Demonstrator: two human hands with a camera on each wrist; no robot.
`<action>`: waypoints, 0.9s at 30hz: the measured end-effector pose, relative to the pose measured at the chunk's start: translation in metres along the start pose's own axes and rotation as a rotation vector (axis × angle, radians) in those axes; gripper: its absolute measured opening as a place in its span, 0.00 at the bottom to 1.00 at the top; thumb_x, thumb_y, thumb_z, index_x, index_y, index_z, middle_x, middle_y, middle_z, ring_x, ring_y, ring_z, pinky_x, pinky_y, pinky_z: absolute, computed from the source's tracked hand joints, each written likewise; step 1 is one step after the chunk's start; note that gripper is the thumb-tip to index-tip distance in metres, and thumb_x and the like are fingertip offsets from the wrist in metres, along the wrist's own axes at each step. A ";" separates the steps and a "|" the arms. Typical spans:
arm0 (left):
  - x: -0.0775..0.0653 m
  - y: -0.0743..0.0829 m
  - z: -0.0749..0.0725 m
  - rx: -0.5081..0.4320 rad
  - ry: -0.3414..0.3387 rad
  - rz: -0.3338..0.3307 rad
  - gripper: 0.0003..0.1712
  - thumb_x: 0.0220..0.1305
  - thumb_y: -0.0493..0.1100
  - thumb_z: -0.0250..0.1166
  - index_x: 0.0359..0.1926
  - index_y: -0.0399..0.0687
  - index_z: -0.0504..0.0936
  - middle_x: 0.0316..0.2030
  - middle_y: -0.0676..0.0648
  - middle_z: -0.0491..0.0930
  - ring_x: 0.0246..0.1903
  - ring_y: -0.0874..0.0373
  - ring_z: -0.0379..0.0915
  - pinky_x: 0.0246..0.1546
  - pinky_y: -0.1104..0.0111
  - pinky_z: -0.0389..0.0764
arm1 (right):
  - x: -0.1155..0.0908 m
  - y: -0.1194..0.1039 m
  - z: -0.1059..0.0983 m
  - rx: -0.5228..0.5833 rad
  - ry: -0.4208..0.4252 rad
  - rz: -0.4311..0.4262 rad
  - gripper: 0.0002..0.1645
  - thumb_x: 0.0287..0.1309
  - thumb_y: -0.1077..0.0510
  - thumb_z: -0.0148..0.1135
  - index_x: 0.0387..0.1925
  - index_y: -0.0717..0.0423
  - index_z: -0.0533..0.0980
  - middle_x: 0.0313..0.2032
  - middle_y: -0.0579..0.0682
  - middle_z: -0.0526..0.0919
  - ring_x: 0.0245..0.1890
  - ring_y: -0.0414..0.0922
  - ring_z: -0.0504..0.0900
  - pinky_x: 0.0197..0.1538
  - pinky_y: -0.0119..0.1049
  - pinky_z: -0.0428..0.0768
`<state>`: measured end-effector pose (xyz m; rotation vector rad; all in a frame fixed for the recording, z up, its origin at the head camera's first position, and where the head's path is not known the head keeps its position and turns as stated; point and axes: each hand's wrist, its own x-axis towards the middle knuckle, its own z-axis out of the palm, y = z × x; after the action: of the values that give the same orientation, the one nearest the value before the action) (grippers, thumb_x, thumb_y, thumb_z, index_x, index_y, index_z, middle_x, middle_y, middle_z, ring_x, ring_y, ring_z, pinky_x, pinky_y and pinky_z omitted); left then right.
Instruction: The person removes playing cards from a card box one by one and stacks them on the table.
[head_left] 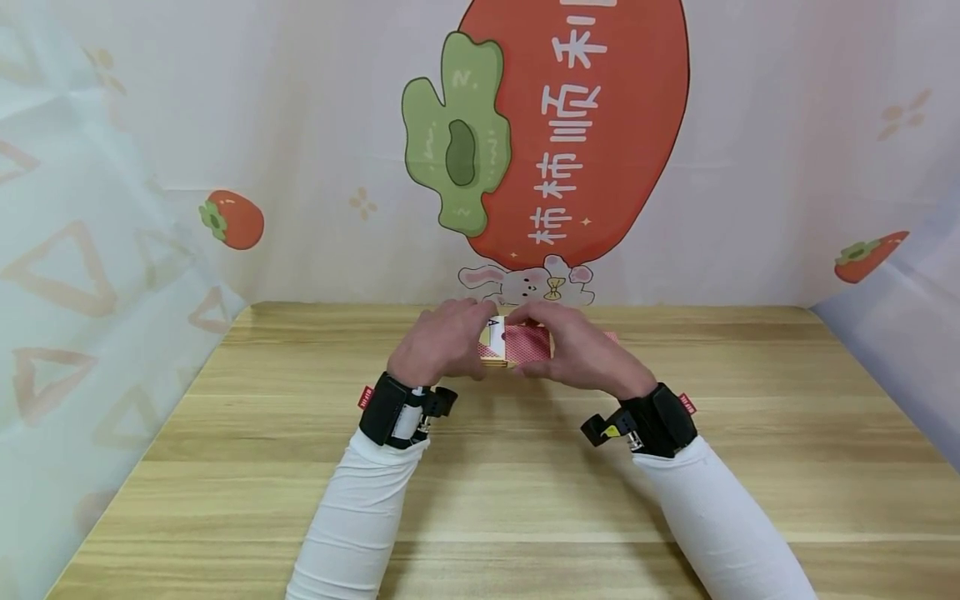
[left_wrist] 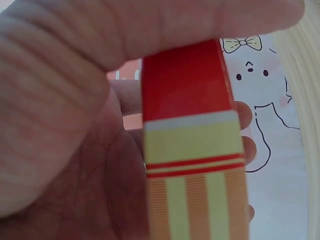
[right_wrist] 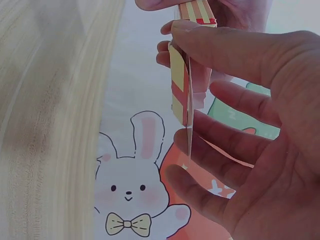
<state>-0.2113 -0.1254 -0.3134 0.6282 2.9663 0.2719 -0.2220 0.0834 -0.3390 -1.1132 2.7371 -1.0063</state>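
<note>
Both hands meet above the far edge of the wooden table. My left hand (head_left: 441,343) grips a red and yellow playing card box (left_wrist: 195,145), its thumb across the near side and its fingertips showing beyond the far edge. A white face with a letter A (head_left: 497,337) shows beside a red patterned part (head_left: 527,343) between the hands. At the other end, my right hand (head_left: 581,350) pinches a thin red and yellow piece (right_wrist: 178,82) with its thumb against the fingers. A thin edge (right_wrist: 189,145) sticks out below that piece; whether it is a card or a flap I cannot tell.
The wooden table (head_left: 517,500) spreads out beneath both forearms. Behind it hangs a white cloth (head_left: 315,150) printed with a large red persimmon, Chinese characters and a rabbit. Black camera straps (head_left: 393,412) sit on both wrists.
</note>
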 end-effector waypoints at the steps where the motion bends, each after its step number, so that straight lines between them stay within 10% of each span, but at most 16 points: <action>1: 0.000 0.000 0.000 0.001 -0.001 -0.001 0.43 0.43 0.44 0.84 0.60 0.45 0.74 0.47 0.44 0.79 0.44 0.50 0.75 0.41 0.54 0.82 | 0.000 0.000 0.000 -0.003 -0.002 0.000 0.37 0.47 0.59 0.82 0.59 0.53 0.76 0.54 0.48 0.79 0.50 0.47 0.76 0.47 0.41 0.81; 27: -0.001 0.000 -0.001 0.014 0.003 0.006 0.39 0.44 0.43 0.82 0.58 0.46 0.74 0.46 0.46 0.80 0.44 0.50 0.76 0.40 0.54 0.81 | -0.003 0.003 -0.002 -0.081 -0.034 -0.056 0.28 0.51 0.58 0.78 0.55 0.47 0.82 0.57 0.47 0.79 0.57 0.48 0.74 0.54 0.47 0.78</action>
<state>-0.2105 -0.1264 -0.3123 0.6383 2.9722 0.2524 -0.2222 0.0873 -0.3398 -1.2125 2.7576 -0.8811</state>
